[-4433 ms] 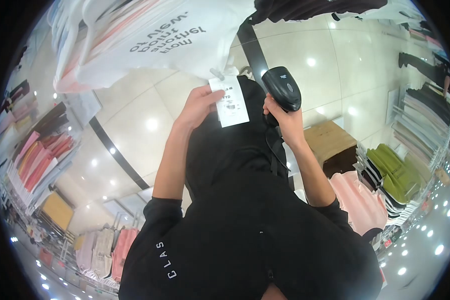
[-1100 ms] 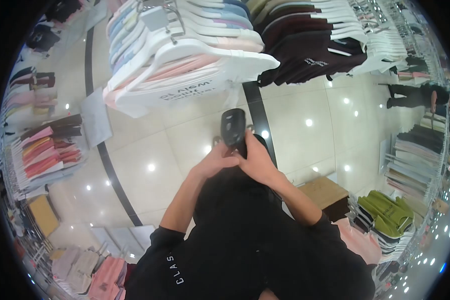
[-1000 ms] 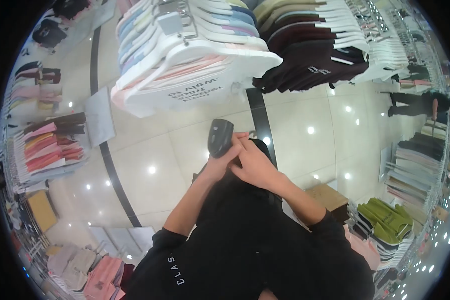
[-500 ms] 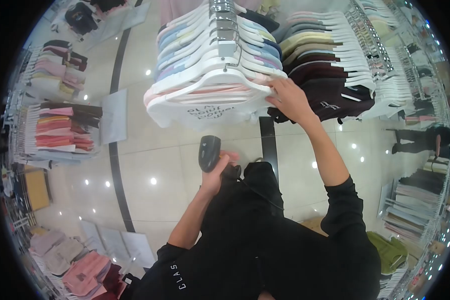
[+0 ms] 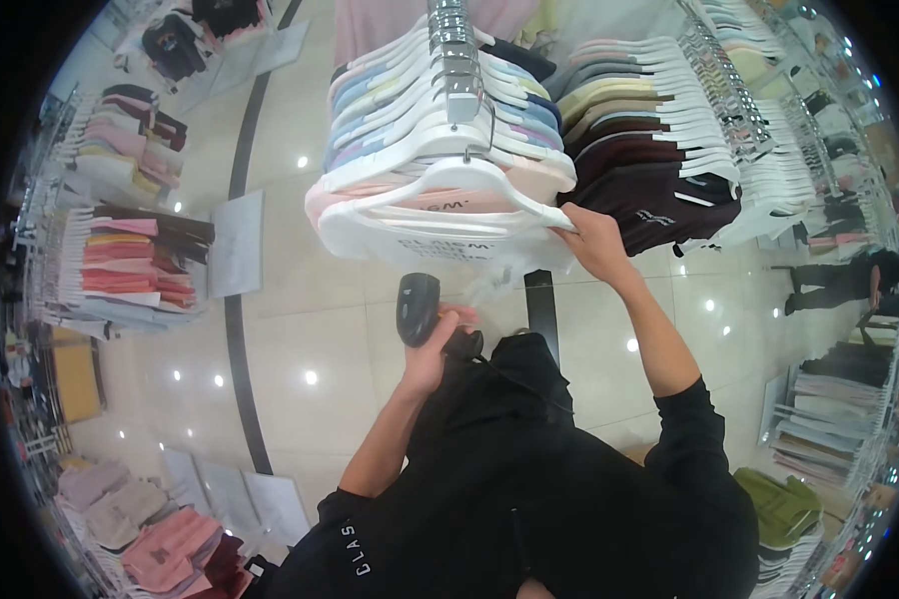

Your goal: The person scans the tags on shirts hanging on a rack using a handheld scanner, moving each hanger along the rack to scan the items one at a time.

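Observation:
A dark handheld barcode scanner [image 5: 419, 307] is gripped in my left hand [image 5: 432, 351], below the clothes rail and in front of my body; a cable trails from it. My right hand [image 5: 597, 243] is closed on the right end of a white hanger [image 5: 466, 178] at the front of the rail. On that hanger is a white printed T-shirt [image 5: 420, 248], pulled forward from the row. Behind it a pale pink shirt [image 5: 539, 187] shows with part of its print. More shirts on white hangers follow along the metal rail [image 5: 449, 30].
Dark and beige shirts [image 5: 659, 170] hang on a second rail at the right. Racks of pink and red clothes [image 5: 130, 265] stand at the left. A person in dark clothes [image 5: 839, 282] is far right. Folded pink clothing [image 5: 165, 549] lies at lower left; the floor [image 5: 320, 329] is tiled.
My right hand has drawn the front hanger toward me, and its right end has tipped down. A gap has opened, showing the pink shirt's print. My left hand keeps the scanner nearly still.

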The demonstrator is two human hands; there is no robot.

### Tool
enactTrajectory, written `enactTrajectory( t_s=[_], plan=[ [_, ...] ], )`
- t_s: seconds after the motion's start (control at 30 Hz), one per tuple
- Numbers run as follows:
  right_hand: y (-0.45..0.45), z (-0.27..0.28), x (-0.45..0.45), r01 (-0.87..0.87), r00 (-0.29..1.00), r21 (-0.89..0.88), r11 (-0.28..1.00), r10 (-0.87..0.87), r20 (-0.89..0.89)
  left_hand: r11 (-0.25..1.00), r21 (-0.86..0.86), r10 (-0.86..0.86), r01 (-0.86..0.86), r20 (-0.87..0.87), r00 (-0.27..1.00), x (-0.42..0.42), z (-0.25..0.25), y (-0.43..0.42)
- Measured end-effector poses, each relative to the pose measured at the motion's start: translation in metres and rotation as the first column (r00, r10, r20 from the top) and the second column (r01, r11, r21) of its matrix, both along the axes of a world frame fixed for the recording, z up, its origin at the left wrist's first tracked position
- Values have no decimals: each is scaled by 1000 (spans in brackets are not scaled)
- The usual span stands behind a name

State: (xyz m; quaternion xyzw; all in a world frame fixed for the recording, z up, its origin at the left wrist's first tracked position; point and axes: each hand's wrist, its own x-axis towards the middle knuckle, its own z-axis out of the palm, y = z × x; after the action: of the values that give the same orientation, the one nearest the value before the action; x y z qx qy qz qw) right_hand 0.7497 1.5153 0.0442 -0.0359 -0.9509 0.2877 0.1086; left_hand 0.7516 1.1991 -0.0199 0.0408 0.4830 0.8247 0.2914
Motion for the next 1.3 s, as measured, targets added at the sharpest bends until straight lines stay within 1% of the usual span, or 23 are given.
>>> enactTrajectory(
  t_s=[0.13,0.2,0.27,0.33,0.4,0.47,0.53,0.6,0.67,0.73,0.77,0.83,0.87,0.93,0.97,1.0,1.03,1.07,1.1,1.17,1.2,1.27,1.3],
  plan=[
    [9,42,18,-5,996,34,999,8,-91,999,20,-25,26,-40,999,4,5,-2],
    [11,68,27,13,990,6,1000,-12,-137,999,34,-33,35,-49,998,4,9,-1],
    [22,93,40,91,988,-20,996,-93,-121,999,30,-40,42,-62,997,6,21,2],
    [38,126,57,171,985,-25,985,-172,-32,999,27,-42,44,-72,997,8,28,3],
    [49,158,73,297,952,-86,951,-302,-57,999,28,-41,43,-65,997,10,30,4],
    [71,191,92,312,940,-158,937,-328,-94,997,40,-65,68,-75,995,11,30,4],
    [84,236,109,394,911,-24,919,-394,-124,995,52,-86,91,-84,993,12,25,4],
    [118,269,130,411,889,-47,910,-412,-201,987,30,-151,157,-135,979,13,16,3],
    [147,311,146,456,867,-67,887,-460,-189,986,28,-161,166,-134,978,16,16,5],
    [144,359,144,648,755,94,756,-619,-218,984,24,-169,174,-131,977,13,17,3],
    [150,375,143,647,755,96,756,-617,-223,984,26,-171,176,-128,977,12,17,5],
    [174,402,138,779,597,122,615,-670,-441,984,30,-170,175,-129,977,12,18,9],
    [193,415,135,778,598,120,617,-667,-445,984,49,-164,171,-128,978,12,19,12],
    [237,437,129,771,592,139,621,-620,-514,984,67,-152,162,-132,979,11,20,18],
    [256,445,122,856,493,316,410,-457,-740,985,66,-148,157,-133,980,10,20,23],
    [247,452,113,855,491,311,416,-454,-744,986,64,-143,152,-134,981,8,20,27],
    [225,458,99,745,564,145,651,-500,-657,988,50,-138,146,-131,982,7,17,32],
    [209,463,84,578,650,-60,814,-504,-569,989,49,-128,136,-139,982,5,18,38],
    [200,466,69,570,652,-65,819,-498,-571,992,40,-117,124,-137,984,2,19,43],
    [195,469,42,451,638,-173,876,-451,-624,994,33,-100,106,-149,984,-6,17,53],
    [210,473,28,441,640,-177,880,-447,-626,995,30,-91,97,-153,984,-12,18,58],
    [250,483,-5,297,602,-148,943,-305,-738,998,19,-62,66,-156,986,-23,22,72],
    [259,487,-17,286,601,-153,946,-302,-740,998,15,-53,56,-161,985,-28,25,80]
  ],
)
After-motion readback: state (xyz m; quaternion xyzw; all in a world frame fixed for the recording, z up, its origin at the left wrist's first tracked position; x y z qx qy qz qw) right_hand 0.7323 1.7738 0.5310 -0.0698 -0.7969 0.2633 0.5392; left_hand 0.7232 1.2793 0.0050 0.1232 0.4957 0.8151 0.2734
